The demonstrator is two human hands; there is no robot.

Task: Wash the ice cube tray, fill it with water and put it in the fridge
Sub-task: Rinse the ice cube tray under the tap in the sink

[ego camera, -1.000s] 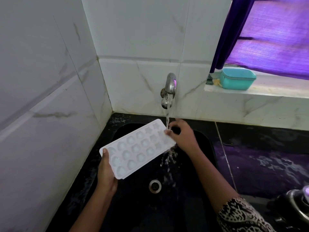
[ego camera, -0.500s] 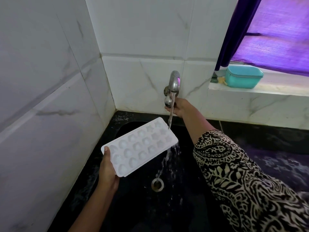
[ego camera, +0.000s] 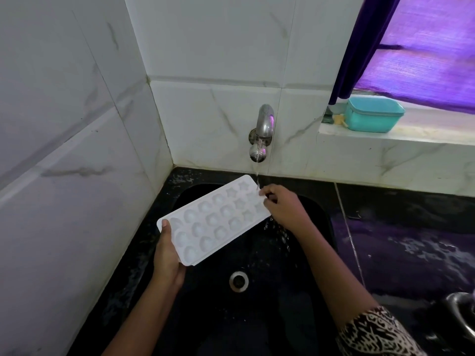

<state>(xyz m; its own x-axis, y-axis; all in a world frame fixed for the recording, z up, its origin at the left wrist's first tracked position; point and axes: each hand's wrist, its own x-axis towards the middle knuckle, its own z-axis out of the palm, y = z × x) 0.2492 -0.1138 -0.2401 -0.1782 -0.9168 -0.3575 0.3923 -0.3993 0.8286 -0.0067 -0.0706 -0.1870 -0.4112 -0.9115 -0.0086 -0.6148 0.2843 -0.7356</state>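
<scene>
A white ice cube tray (ego camera: 213, 219) with several round and star-shaped moulds is held tilted over the black sink (ego camera: 257, 317). My left hand (ego camera: 167, 255) grips its near left end, thumb on the rim. My right hand (ego camera: 285, 209) is at the tray's far right end, fingers touching the rim and moulds there. A thin stream of water runs from the steel tap (ego camera: 262, 132) on the wall onto that far end and drips off into the sink.
The sink drain (ego camera: 239, 281) lies below the tray. White marble tiles close in the left and back. A teal plastic box (ego camera: 372, 114) stands on the window ledge beside a purple curtain (ego camera: 359, 47). The wet black counter (ego camera: 411, 240) and a steel vessel (ego camera: 462, 317) are at right.
My right hand has left the tap and come back down to the tray's far end. The water stream is thinner than before. The left hand still holds the tray.
</scene>
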